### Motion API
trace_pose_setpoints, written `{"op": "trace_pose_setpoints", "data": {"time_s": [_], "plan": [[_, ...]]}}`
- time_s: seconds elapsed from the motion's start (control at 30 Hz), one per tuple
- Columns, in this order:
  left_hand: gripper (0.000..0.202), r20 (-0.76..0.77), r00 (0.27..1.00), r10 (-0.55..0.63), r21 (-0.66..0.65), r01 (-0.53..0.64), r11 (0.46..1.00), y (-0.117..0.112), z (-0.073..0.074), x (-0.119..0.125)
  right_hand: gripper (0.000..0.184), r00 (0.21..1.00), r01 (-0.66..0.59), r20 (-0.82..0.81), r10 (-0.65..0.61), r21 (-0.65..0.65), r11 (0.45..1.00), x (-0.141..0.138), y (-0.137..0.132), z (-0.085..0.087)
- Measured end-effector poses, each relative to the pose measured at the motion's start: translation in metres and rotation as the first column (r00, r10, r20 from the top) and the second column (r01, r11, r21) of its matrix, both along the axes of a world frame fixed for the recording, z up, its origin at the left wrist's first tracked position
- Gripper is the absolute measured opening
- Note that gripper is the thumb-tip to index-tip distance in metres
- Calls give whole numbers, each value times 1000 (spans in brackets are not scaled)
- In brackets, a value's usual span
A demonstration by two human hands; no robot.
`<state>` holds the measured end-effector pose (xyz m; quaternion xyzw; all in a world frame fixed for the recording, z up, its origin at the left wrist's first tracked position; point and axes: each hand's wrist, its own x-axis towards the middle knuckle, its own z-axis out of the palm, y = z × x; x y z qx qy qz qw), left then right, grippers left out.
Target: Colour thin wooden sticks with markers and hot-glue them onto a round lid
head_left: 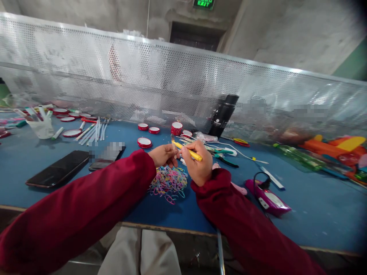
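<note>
Blue table (315, 214): rubber bands (168, 182), phone (59, 169), red lids (144, 142)

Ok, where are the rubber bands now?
Head view, centre of the table: the rubber bands lie in a pile just under the left hand and the right hand, which holds a yellow pen, right of a black phone.

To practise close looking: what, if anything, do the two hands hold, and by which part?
A yellow pen. The right hand has its grip round the middle; the left hand pinches the left tip.
</note>
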<state>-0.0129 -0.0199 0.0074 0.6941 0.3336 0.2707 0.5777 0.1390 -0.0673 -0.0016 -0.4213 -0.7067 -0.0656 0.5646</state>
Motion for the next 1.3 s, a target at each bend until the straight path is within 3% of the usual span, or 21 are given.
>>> {"op": "trace_pose_setpoints", "data": {"time_s": [1.0,1.3], "plan": [[28,10,1000,-25,23,24,999,3,-5,0,8,1000,2,19,-2,-17,1000,2,3,-2],[21,-6,1000,-11,1,11,1000,3,-2,-1,11,1000,28,8,-28,4,1000,4,3,1]]}}
